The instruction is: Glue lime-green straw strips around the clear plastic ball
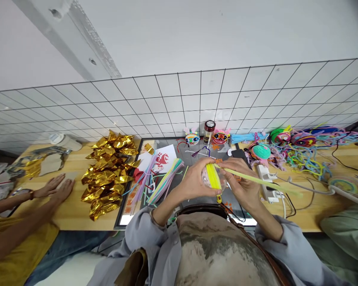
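In front of my chest, my left hand (195, 180) grips a round clear plastic shell partly covered by bright yellow pipe cleaners (213, 176) laid side by side. My right hand (241, 182) is closed at the shell's right side, pinching a yellow pipe cleaner (250, 177) whose free end stretches out to the right, blurred. Some fingertips are hidden behind the shell. Just below it shows a small yellow tool tip (219, 198), mostly covered by my hands and body. On the mat to the left lie loose pastel pipe cleaners (167, 180) beside white paper with a red print (164, 158).
Finished animal heads (191, 138), a dark-lidded bottle (209, 131) and blue pipe cleaners (247, 138) line the wall. Gold foil pieces (110, 174) stand left, near a co-worker's hands (58, 186). Right are a white power strip (265, 180), cables and tangled pipe cleaners (307, 159).
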